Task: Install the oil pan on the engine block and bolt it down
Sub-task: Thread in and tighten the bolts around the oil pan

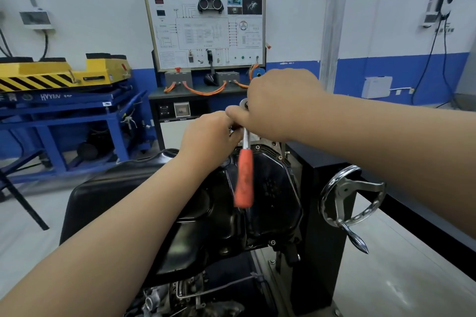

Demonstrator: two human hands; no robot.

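Note:
The black oil pan (268,203) lies on the upturned engine block (185,296), mounted in a stand. Bolts show along its right rim (273,242). A ratchet wrench with an orange handle (244,177) hangs over the pan's far end, its chrome head up at my hands. My right hand (278,103) grips the ratchet head from above, thumb beside it. My left hand (208,136) holds the tool just below the head, fingers curled around it. What sits under the head is hidden by my hands.
A chrome hand wheel (353,195) with a crank handle sticks out of the stand at the right. Behind stand a training panel (206,26) with orange cables and a blue cart carrying a yellow lift (61,72) at the left.

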